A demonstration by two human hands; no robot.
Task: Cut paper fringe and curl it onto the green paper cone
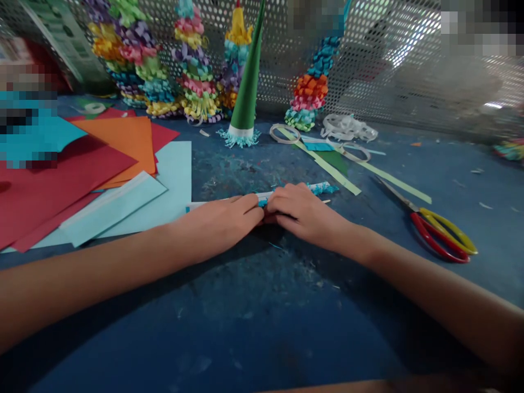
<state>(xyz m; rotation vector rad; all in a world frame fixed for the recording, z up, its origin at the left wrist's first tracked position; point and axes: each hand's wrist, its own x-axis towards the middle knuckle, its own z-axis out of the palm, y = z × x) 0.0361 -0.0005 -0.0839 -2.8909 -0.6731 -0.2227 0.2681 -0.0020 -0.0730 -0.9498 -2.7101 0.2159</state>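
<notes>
A big blue table (262, 327) fills the view, all spotted and worn, and a metal sheet full of little holes (409, 54) stands behind it. On the left lie big sheets of paper: red paper (49, 196), orange paper (123, 147) and pale blue paper (176, 174). At the back stand tall towers of curly paper (192, 71) in many colors, and a green paper cone (245, 87) with a blue paper fringe (237, 139) at its foot.

The hands are working on a long paper strip (213, 203), and its far end has tight blue curls (323, 189). The strip lies on the table right in front of the person, under and between the hands. The left hand (216, 221) and the right hand (305, 210) are both closed on it, with fingers pressed down and tips almost touching. They look like they are curling the strip.

Near the right hand lie red and yellow scissors (438, 232), pale green paper strips (327, 169) and paper rings (284, 134). No words can be read on anything here
</notes>
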